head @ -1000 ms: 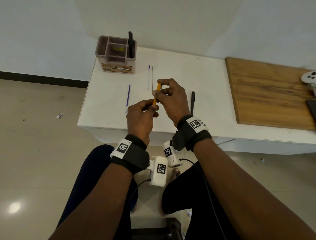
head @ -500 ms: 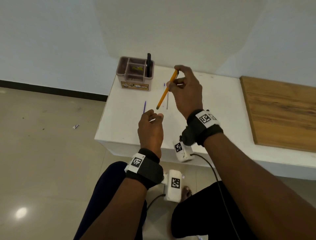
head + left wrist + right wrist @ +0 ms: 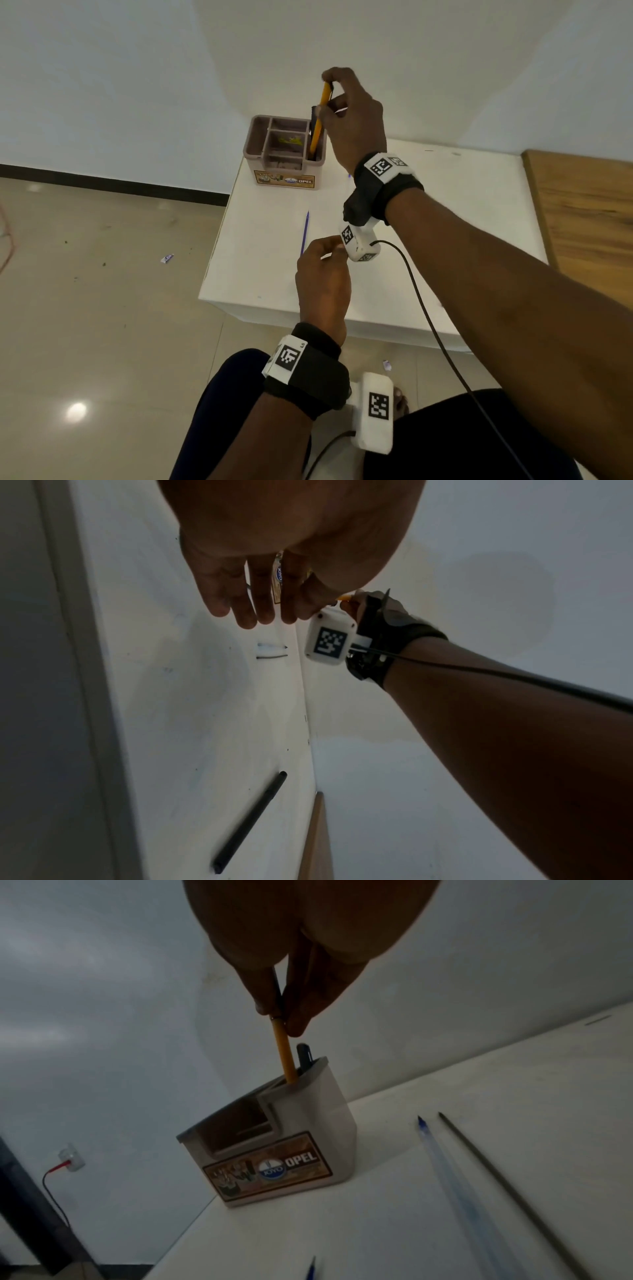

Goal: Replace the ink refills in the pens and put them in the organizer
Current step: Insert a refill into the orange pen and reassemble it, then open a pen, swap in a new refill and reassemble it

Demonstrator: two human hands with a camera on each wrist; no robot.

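Two slim pens share the ribbed plastic organizer [image 3: 286,161]; right hand [image 3: 349,116] pinches the yellow pen [image 3: 317,130], left hand [image 3: 322,277] loose.

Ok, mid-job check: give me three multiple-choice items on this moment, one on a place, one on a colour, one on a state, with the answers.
1. Where is the lower end of the yellow pen?
A. lying on the wooden board
B. inside the right-hand compartment of the organizer, beside the black pen
C. on the floor

2. What colour is the loose refill lying on the white table just ahead of the left hand?
A. red
B. green
C. blue-purple

3. What is the right hand doing?
A. pinching the top of the yellow pen
B. resting flat on the table
C. hanging idle, holding nothing

Answers: 1 B, the pen's tip dips below the organizer's rim next to the black pen. 2 C, the head view shows a blue-purple stick. 3 A, the fingers close on the pen's upper end.
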